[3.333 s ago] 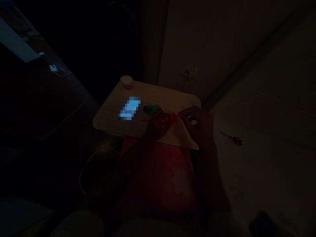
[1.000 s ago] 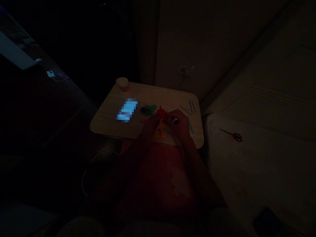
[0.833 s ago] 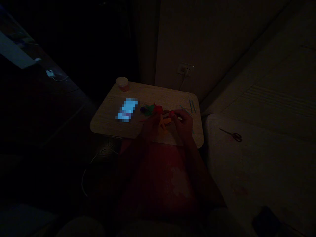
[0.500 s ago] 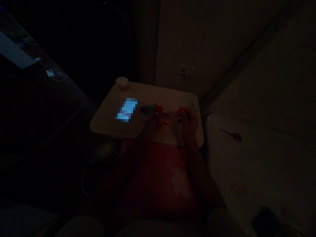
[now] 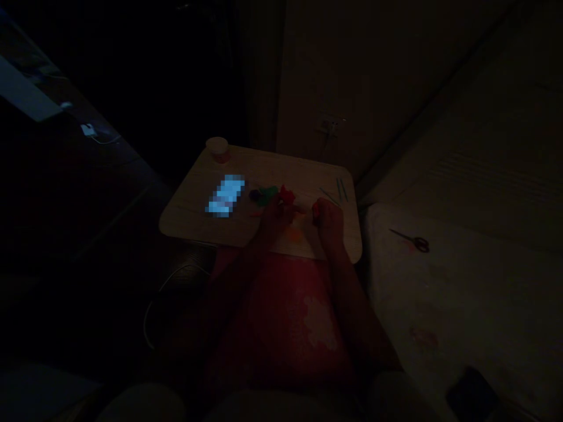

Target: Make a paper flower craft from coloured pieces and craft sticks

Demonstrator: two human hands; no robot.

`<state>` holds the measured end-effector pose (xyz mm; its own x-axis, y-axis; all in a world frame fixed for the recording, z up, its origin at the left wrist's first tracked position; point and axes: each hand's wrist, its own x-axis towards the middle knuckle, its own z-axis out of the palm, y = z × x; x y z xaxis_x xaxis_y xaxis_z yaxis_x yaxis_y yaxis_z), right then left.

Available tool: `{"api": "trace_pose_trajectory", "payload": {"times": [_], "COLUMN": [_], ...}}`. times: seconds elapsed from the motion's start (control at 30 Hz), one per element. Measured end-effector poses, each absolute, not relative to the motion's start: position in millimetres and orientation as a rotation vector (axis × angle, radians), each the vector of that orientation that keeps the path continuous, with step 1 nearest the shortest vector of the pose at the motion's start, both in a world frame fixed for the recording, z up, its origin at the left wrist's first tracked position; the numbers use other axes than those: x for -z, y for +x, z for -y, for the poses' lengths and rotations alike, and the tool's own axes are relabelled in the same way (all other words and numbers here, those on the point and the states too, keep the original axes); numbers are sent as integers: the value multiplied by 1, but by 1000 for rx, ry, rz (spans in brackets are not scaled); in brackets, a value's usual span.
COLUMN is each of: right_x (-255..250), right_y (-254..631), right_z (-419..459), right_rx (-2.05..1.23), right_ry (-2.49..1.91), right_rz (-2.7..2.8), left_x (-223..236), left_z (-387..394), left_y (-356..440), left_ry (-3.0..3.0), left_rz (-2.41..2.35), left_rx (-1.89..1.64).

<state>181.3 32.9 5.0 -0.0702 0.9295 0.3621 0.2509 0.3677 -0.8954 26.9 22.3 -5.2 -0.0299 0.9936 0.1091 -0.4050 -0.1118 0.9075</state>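
Note:
The scene is very dark. Over the middle of the small table (image 5: 246,230), my left hand (image 5: 276,218) has its fingers around the lower part of a red lump (image 5: 287,194) that looks like modelling clay. To the right, my right hand (image 5: 332,221) is closed on a smaller red piece (image 5: 315,211) of the same look, apart from the first. A green lump (image 5: 267,195) and a dark blue lump (image 5: 254,196) lie just left of the left fingertips. An orange patch (image 5: 295,235) shows on the tabletop between my hands.
A lit phone (image 5: 226,196), blurred out, lies left on the table. A lidded tub (image 5: 218,150) stands at the back left corner. Thin sticks (image 5: 341,189) lie at the right. Scissors (image 5: 413,240) rest on the pale surface beyond. A wall socket (image 5: 331,125) is behind.
My right hand has turned and drawn slightly left and down with its red piece, uncovering more of the sticks. My left hand has shifted its fingers under the red lump.

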Motion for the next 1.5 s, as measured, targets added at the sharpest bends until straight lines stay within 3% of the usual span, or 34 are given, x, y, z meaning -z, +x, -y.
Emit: {"api": "trace_pose_trajectory", "payload": {"times": [0.33,0.67,0.97,1.33,1.5], "right_x": [-19,-19,-15,-18,-17], "right_y": [169,174,180,175,178], "right_z": [-23,-21,-21,-14,-19], "right_rx": [-1043,-1081,-960,-579,-610], "right_ry": [-1045,-986,-1031,-1095,-1105], "right_rz": [1416,1436,1469,1484,1262], "left_x": [-3,1,-6,2,-4], "left_z": [-16,-20,-16,-16,-14], "left_y": [26,25,24,25,28], "left_ry": [1149,1148,1172,1245,1276], "left_rz": [-970,-1065,-1006,-1023,-1029], "left_rx": [-1438,-1519,-1479,-1442,-1472]}}
